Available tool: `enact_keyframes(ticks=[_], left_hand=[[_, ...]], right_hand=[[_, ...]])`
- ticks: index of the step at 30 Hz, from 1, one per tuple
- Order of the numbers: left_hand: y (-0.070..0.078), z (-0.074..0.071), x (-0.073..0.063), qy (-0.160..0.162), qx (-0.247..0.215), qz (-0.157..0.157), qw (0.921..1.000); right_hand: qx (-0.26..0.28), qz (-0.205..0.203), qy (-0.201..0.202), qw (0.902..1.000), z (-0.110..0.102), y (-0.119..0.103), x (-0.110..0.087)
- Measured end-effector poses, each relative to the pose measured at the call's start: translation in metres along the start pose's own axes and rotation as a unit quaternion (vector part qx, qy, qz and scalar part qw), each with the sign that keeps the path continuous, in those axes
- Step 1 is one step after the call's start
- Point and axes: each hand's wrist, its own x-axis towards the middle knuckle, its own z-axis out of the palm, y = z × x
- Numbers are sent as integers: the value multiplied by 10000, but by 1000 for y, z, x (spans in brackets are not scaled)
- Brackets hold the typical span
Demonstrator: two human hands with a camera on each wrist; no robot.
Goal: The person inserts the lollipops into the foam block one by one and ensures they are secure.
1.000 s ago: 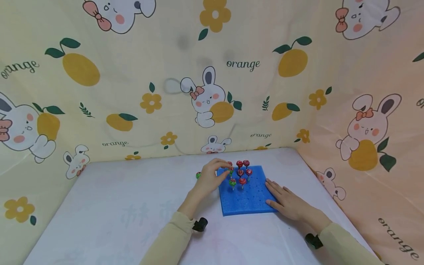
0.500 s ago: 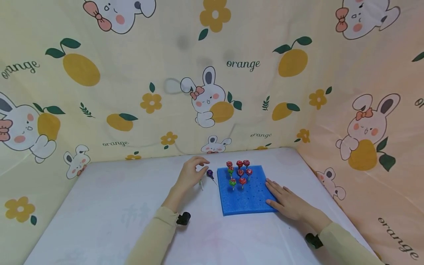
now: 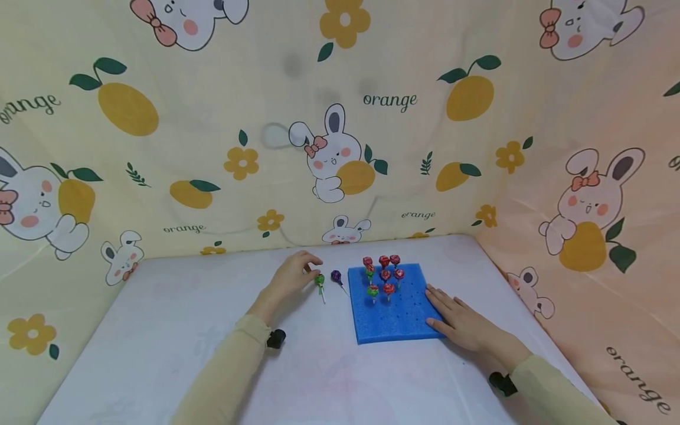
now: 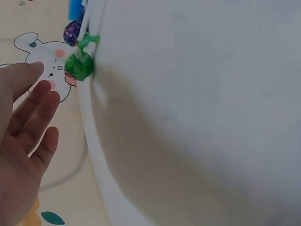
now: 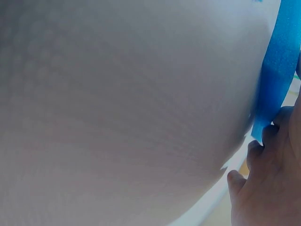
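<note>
My left hand (image 3: 291, 274) hovers just left of a green-wrapped lollipop (image 3: 319, 280), which lies on the table with its white stick toward me. In the left wrist view the fingers of the left hand (image 4: 26, 117) are loosely bent with nothing between them, close to the green lollipop (image 4: 80, 66). A purple lollipop (image 3: 336, 277) lies right beside it. My right hand (image 3: 462, 324) rests with straight fingers on the right edge of a blue foam board (image 3: 393, 324). Several red lollipops (image 3: 389, 289) and a couple of green ones (image 3: 373, 291) stand upright in the board's back-left part.
Small holes dot the foam board's right and front parts. The white table (image 3: 175, 342) stretches out to the left and in front. A cream curtain (image 3: 212, 118) with rabbits and oranges encloses the back and sides.
My left hand has moved left from the lollipops on the board, past the purple one, to the left of the green lollipop. The right hand has stayed in place on the board.
</note>
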Motion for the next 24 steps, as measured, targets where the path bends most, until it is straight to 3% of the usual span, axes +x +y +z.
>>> enact_keyframes(ticks=[11,24], left_hand=[[-2,1,1,-776,202,-213,9965],[-4,6,0,-902,140,-123,9958]], right_hand=[[51,-12,2,10000,-2,-2,-1],[84,5,-4,10000,-2,-2,-2]])
